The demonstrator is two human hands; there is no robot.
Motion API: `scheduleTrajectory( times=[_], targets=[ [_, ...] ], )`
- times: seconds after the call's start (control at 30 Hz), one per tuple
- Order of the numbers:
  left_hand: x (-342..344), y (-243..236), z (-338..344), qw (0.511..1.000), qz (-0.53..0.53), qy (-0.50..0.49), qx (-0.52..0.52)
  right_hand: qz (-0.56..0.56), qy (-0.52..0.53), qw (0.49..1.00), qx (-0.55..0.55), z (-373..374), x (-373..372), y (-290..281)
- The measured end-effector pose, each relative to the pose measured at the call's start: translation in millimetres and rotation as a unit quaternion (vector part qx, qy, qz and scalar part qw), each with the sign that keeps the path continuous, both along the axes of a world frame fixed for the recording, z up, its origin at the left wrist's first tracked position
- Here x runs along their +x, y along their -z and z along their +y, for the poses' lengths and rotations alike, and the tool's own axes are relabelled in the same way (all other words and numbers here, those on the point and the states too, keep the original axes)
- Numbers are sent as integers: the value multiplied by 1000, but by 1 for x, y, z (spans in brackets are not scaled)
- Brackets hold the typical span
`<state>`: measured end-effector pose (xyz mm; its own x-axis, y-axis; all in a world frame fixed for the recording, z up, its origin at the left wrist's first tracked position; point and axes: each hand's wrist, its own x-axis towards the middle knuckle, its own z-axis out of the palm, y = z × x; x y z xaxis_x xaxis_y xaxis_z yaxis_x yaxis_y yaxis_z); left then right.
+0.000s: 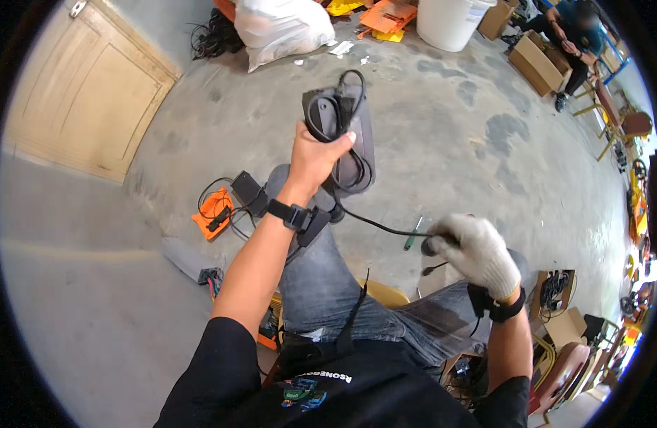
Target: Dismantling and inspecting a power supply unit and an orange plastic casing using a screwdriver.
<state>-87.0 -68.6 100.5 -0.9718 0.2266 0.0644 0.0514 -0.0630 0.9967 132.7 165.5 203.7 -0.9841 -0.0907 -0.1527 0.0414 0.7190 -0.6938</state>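
My bare left hand [316, 155] grips a dark grey, elongated, flat device [368, 139] with rounded ends, raised in front of me. Loops of black cable [358, 187] lie bunched over the device under my thumb. From there one length of cable runs down and right to my right hand [477, 251], which wears a whitish knit glove with dark fingertips. Its fingers are closed round the cable, and a short end with a small plug [434, 270] hangs below them. Both wrists carry black straps. The underside of the device is hidden.
A green-handled screwdriver [411, 240] lies on the floor between my hands. By my left leg are a black power adapter [248, 190] and an orange piece [213, 218] with cables. A white bag [282, 28], a white bucket [450, 25] and a seated person beside a cardboard box [535, 64] are farther off.
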Motion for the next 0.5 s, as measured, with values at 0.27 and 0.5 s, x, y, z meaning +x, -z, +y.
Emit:
scheduleTrajectory(
  times=[0.27, 0.5],
  targets=[
    [81, 1, 29, 957, -156, 238, 48, 171, 72, 983, -6, 7, -40, 3],
    [99, -3, 29, 921, -249, 292, 60, 81, 169, 976, -110, 1, -30, 20]
  ],
)
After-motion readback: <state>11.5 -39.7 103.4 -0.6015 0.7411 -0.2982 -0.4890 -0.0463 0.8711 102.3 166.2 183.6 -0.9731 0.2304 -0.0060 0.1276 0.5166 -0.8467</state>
